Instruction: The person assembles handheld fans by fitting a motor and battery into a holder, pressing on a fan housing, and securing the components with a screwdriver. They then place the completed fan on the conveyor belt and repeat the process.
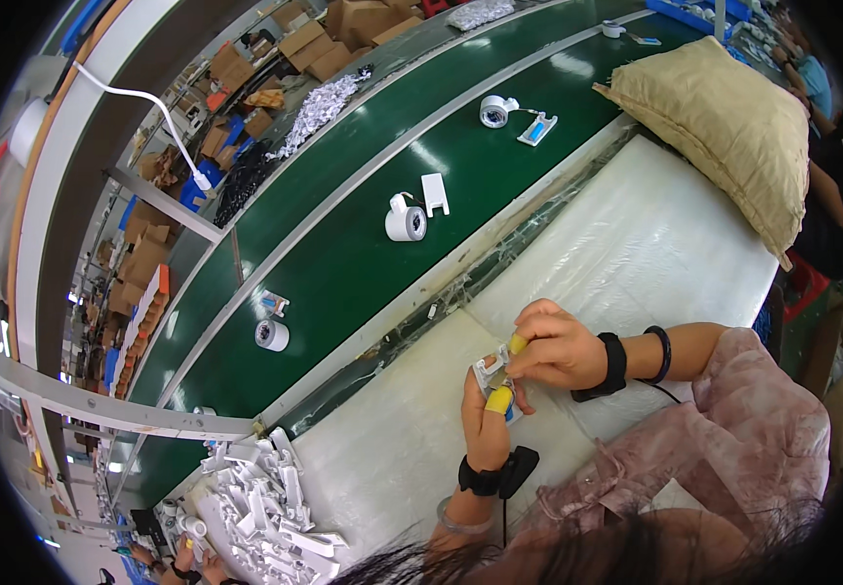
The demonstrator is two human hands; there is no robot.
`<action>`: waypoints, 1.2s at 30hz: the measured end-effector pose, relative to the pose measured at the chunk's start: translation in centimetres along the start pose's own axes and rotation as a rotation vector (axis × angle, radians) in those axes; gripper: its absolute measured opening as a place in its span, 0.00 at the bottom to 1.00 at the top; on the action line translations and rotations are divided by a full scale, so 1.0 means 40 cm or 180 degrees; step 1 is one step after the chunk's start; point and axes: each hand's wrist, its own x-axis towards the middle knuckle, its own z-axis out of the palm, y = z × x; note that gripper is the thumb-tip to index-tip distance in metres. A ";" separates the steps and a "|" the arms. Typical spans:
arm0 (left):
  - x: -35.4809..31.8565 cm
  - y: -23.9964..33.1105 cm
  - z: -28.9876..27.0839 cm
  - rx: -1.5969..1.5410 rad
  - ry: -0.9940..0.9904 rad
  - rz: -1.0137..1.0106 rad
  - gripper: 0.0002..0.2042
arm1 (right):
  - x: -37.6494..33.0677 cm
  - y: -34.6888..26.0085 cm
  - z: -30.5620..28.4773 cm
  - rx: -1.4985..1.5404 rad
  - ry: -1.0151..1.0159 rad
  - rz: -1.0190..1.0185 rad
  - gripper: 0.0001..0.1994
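Observation:
Over the film-covered bench, my left hand (489,424) has its thumb and fingers closed round a small white plastic housing (490,370). My right hand (560,349) is pinched at the near side of that same housing; whatever lies between its fingertips is too small to make out. Yellow finger covers show on both hands. A bit of blue peeks out below the left thumb, mostly hidden. To the left, a heap of white plastic parts (263,497) lies at the bench's end.
Beyond the bench runs a green conveyor belt (343,283), carrying several white round units, such as this one (406,220), wired to small cases. A tan sack (719,136) rests at the far right. Other people's hands (192,563) appear lower left. A metal frame (129,414) stands left.

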 end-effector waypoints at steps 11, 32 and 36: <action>0.001 -0.002 -0.005 0.0255 -0.0034 0.0078 0.18 | -0.004 0.002 -0.001 -0.0227 -0.0039 -0.0094 0.08; -0.004 -0.012 0.006 0.1088 0.0099 0.0384 0.17 | 0.002 0.002 -0.011 -0.0382 -0.0122 -0.0278 0.08; -0.007 -0.001 0.005 0.0888 0.0187 0.0323 0.16 | 0.000 0.000 -0.010 -0.0322 -0.0208 -0.0334 0.09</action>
